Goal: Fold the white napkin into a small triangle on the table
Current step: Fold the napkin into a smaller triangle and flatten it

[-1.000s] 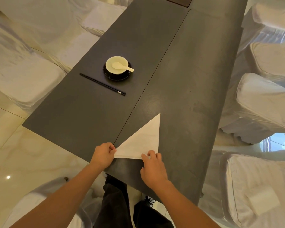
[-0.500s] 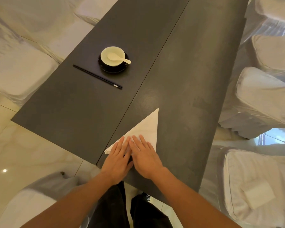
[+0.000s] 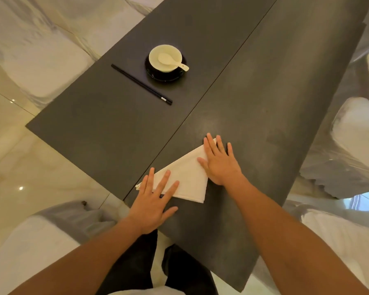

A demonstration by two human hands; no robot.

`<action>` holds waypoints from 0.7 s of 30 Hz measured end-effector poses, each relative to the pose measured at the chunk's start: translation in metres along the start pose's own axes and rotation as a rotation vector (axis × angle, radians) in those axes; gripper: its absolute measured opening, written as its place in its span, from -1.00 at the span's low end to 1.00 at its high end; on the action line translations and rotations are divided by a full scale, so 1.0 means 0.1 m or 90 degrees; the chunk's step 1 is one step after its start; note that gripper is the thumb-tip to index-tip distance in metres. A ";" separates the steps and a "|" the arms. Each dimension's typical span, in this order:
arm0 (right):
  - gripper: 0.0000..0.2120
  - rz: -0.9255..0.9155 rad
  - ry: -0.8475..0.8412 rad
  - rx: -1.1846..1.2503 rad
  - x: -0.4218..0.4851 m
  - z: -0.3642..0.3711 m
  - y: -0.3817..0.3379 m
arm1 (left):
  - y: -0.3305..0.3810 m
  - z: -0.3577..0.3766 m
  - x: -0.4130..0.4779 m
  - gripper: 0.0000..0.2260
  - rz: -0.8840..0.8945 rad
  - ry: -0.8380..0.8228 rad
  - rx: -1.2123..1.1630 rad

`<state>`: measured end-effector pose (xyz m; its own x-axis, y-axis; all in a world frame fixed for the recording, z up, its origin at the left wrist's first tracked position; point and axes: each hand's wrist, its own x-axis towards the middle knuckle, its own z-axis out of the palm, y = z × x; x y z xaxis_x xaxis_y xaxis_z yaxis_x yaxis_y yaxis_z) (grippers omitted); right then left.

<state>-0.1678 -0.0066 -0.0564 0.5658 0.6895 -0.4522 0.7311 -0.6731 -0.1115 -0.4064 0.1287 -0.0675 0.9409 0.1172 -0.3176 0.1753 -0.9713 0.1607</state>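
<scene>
Far beyond the left hand [image 3: 152, 206], up and to its left: black chopsticks [image 3: 141, 84] lying flat on the dark table [image 3: 264, 86], with a cream bowl [image 3: 165, 58] just beside them on a black saucer [image 3: 165, 76], most of that saucer hidden under the bowl; a pale spoon [image 3: 171, 61] resting in the bowl, handle poking over the rim. Left hand flat, fingers spread, palm down, gripping nothing, pressing the near-left corner of the white napkin [image 3: 186, 177]; that corner covered by the fingers, only a scrap of cloth peeking out at the table edge. Between the two hands: napkin folded into a triangle, lying flat near the table's front edge, layered edges showing at its near-right corner. Right hand [image 3: 218, 163] likewise flat and open, fingers extended, holding nothing, laid over the far tip, so the point itself is hidden. Both forearms cut off by the bottom of the view. To the right of the right hand: white-covered chairs [image 3: 356, 133], blurred and cropped at the frame edge.
</scene>
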 end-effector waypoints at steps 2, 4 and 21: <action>-0.36 0.011 -0.020 0.000 0.11 -0.09 0.07 | 0.00 0.00 0.00 -0.36 -0.008 -0.003 -0.001; -0.36 0.020 -0.049 -0.006 0.17 -0.15 0.06 | 0.00 -0.01 0.00 -0.37 -0.013 -0.010 0.001; -0.38 0.075 -0.176 0.189 -1.43 0.23 -0.87 | 0.25 -0.65 0.13 -0.49 0.097 -0.231 0.124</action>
<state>-0.3209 -0.0531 -0.0027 0.4861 0.5324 -0.6929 0.5033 -0.8188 -0.2760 -0.3707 0.1193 -0.0073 0.7828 -0.0775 -0.6175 -0.0483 -0.9968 0.0638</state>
